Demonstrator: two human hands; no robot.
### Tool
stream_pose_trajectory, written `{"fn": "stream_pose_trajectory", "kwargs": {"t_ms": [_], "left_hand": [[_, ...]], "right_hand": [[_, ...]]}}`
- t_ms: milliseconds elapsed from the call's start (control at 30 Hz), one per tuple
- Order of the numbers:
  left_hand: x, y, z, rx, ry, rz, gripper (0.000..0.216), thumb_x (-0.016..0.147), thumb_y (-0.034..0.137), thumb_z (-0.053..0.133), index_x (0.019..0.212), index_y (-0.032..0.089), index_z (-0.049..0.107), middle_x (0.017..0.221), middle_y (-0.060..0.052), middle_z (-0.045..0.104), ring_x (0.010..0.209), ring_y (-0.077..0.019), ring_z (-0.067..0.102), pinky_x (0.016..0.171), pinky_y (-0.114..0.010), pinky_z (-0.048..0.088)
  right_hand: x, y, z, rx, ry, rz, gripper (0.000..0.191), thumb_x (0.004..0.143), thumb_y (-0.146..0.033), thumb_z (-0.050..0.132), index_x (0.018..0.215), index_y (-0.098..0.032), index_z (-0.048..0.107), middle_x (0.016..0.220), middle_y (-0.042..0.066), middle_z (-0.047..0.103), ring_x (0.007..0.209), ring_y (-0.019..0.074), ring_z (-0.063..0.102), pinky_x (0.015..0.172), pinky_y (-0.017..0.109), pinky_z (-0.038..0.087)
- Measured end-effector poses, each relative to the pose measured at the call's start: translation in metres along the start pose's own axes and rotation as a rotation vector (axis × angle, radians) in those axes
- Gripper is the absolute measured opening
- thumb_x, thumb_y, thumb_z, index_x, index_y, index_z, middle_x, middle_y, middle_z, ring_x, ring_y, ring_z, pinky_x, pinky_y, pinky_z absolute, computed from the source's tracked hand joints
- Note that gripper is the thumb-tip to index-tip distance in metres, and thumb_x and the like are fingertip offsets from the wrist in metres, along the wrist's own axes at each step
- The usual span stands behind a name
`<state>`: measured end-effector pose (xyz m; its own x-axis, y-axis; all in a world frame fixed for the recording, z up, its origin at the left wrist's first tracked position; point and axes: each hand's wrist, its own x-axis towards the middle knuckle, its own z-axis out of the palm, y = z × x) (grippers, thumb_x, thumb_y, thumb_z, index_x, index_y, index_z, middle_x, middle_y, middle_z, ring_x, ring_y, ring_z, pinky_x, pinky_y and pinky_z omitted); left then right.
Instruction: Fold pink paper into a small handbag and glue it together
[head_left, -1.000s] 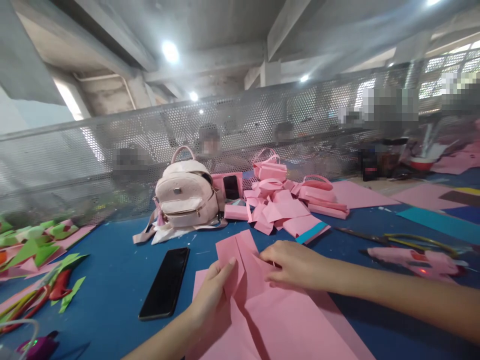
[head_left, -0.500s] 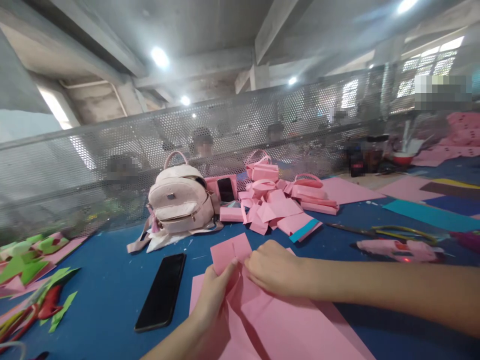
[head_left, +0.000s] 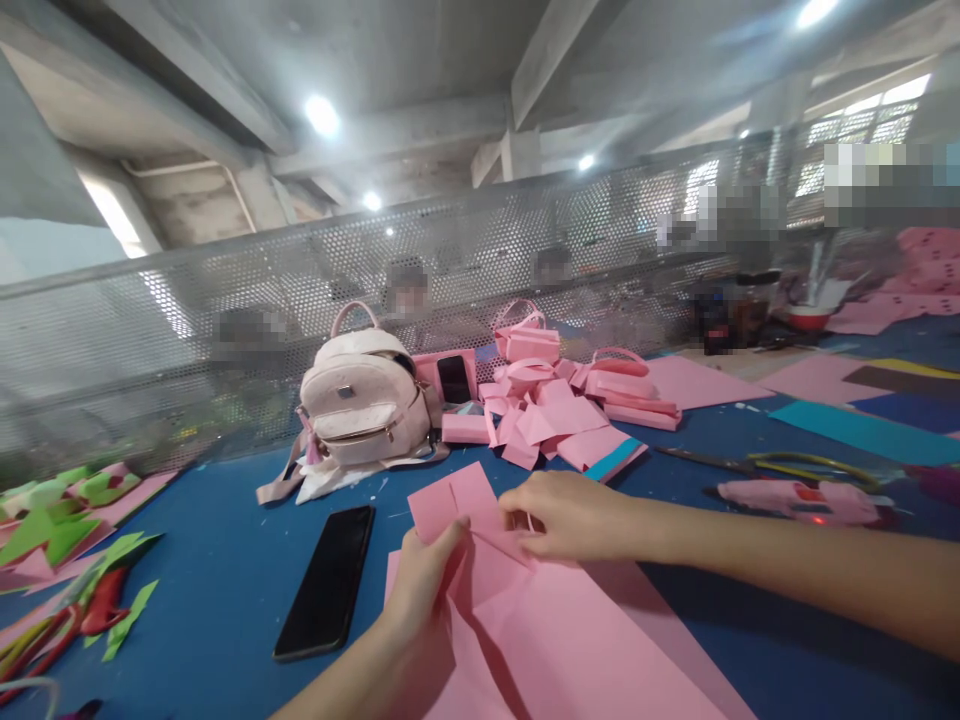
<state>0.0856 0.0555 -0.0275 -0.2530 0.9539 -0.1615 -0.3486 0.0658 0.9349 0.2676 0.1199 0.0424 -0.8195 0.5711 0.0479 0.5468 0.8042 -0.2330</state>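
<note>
A large pink sheet of craft paper [head_left: 592, 640], folded and creased, lies in front of me on the blue table. My left hand [head_left: 427, 575] grips its upper part, thumb on top and fingers tucked underneath. A small pink flap [head_left: 454, 500] with a short slit or crease sticks up beyond the thumb. My right hand [head_left: 555, 515] pinches the paper's edge at a fold just to the right, with the fingers curled. The undersides of the fingers on both hands are partly hidden by the paper.
A black phone [head_left: 326, 580] lies to the left. Behind stand a pale backpack [head_left: 364, 395] and a heap of folded pink paper pieces [head_left: 551, 405]. To the right are a pink glue gun [head_left: 802, 500] with a red light and scissors [head_left: 814, 465]. Red-handled scissors [head_left: 56, 640] and green scraps lie far left.
My right hand has shifted slightly right, its fingers opening from a tight press to a looser pinch at the fold. The upper flap has tipped a little to the left.
</note>
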Motion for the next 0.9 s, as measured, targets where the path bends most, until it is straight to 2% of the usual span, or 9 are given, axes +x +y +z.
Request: {"fn": "stream_pose_trajectory", "kwargs": {"t_ms": [133,333,467,600,767,900], "left_hand": [[0.002,-0.002,0.001,-0.039,0.038,-0.019,0.044,0.062,0.036,0.085,0.093,0.010,0.070,0.080,-0.012,0.075,0.073,-0.0266,0.072,0.068,-0.035,0.056],[-0.002,-0.001,0.005,-0.061,0.072,-0.030,0.038,0.064,0.033,0.084,0.090,0.011,0.069,0.077,-0.010,0.074,0.072,-0.0256,0.071,0.066,-0.033,0.056],[-0.006,0.002,0.007,-0.076,0.044,0.002,0.033,0.066,0.032,0.082,0.089,0.011,0.070,0.076,-0.010,0.075,0.074,-0.0264,0.072,0.068,-0.033,0.056],[-0.006,0.002,0.006,-0.078,0.010,0.028,0.039,0.063,0.029,0.084,0.094,0.010,0.072,0.079,-0.011,0.076,0.077,-0.0273,0.072,0.070,-0.034,0.056],[-0.001,-0.001,-0.001,-0.063,-0.038,0.038,0.049,0.054,0.029,0.090,0.095,0.008,0.073,0.082,-0.014,0.077,0.079,-0.0305,0.072,0.073,-0.037,0.056],[0.000,-0.001,-0.002,-0.059,-0.072,0.035,0.052,0.056,0.031,0.089,0.100,0.008,0.073,0.087,-0.015,0.077,0.081,-0.0314,0.073,0.076,-0.038,0.056]], "right_hand": [[0.000,0.003,-0.001,0.101,0.055,0.028,0.017,0.076,-0.016,0.059,0.083,-0.021,0.073,0.080,-0.002,0.075,0.075,0.0128,0.068,0.061,0.020,0.039],[0.006,-0.009,0.002,0.143,0.094,0.026,0.015,0.076,-0.020,0.061,0.075,-0.023,0.075,0.075,-0.003,0.075,0.069,0.0134,0.067,0.059,0.021,0.037],[0.012,-0.015,0.003,0.135,0.100,0.033,0.015,0.075,-0.022,0.062,0.070,-0.023,0.076,0.072,-0.001,0.075,0.067,0.0153,0.066,0.054,0.022,0.033],[0.017,-0.016,0.005,0.124,0.097,0.046,0.016,0.071,-0.018,0.061,0.071,-0.023,0.076,0.071,-0.001,0.075,0.065,0.0151,0.065,0.052,0.022,0.030],[0.019,-0.013,0.007,0.114,0.087,0.066,0.014,0.072,-0.020,0.062,0.073,-0.022,0.076,0.075,0.000,0.075,0.069,0.0167,0.066,0.054,0.022,0.032],[0.019,-0.010,0.007,0.111,0.085,0.072,0.015,0.072,-0.018,0.061,0.076,-0.021,0.076,0.078,0.001,0.076,0.071,0.0177,0.067,0.056,0.023,0.035]]}}
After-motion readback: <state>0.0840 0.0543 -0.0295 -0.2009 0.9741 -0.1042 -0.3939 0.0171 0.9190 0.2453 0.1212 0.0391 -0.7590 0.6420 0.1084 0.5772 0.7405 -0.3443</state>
